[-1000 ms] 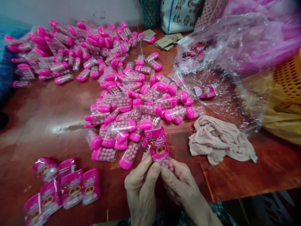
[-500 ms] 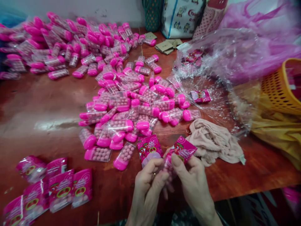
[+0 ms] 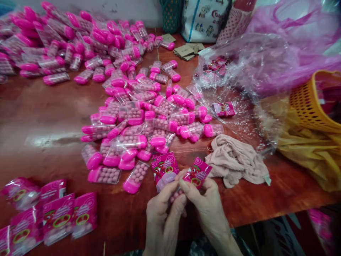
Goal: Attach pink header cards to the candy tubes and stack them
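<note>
Near the table's front edge, my left hand (image 3: pixel 162 209) and my right hand (image 3: pixel 207 206) are close together, both closed. Between them is a candy pack with pale pink balls (image 3: pixel 176 194) and a magenta printed wrapper (image 3: pixel 197 172). The left fingers grip the end with the balls; my right thumb presses on the wrapper's lower part. My fingers hide how far the balls sit inside it. Just beyond lies another magenta printed wrapper (image 3: pixel 165 167), flat on the table. Clear candy boxes (image 3: pixel 137 176) with pink caps are heaped past it.
Several wrapped candy packs (image 3: pixel 59 218) lie at the front left. A larger heap of candy boxes (image 3: pixel 53 53) stands at the back left. To the right are a crumpled cloth (image 3: pixel 237 160), clear plastic film (image 3: pixel 245 113), a small printed stack (image 3: pixel 224 108) and a yellow basket (image 3: pixel 306 103).
The view has shifted slightly, so most things sit further left. Both hands still grip the candy pack, and the wrapper in them is tilted a little more upright.
</note>
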`<state>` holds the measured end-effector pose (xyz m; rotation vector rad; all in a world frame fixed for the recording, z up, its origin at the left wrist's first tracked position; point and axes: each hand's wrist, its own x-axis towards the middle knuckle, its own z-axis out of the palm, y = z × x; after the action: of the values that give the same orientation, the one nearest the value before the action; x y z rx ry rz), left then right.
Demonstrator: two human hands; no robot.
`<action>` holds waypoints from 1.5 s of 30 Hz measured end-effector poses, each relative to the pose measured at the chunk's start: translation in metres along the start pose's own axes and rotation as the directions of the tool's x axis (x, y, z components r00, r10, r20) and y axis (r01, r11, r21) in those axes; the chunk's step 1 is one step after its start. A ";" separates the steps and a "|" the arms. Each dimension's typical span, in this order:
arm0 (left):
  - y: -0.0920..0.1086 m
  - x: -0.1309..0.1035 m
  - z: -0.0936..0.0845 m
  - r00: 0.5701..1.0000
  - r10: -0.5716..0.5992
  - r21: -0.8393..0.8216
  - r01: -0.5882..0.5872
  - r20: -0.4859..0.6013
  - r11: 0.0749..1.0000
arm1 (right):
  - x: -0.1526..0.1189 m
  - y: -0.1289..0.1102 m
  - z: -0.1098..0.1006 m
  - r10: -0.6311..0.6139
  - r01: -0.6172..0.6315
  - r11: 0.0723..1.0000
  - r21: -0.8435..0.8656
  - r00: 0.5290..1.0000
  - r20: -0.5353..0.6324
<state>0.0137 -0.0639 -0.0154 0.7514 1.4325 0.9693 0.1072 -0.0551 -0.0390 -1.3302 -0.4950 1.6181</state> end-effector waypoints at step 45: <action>0.012 0.019 -0.014 0.985 -0.154 -0.479 0.098 -0.078 0.872 | -0.011 0.010 0.027 -0.015 0.016 1.000 -0.002 0.977 0.213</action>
<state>-0.0036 -0.0432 -0.0141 0.2382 1.2481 1.2138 0.0780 -0.0625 -0.0321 -1.1579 -0.6363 1.7568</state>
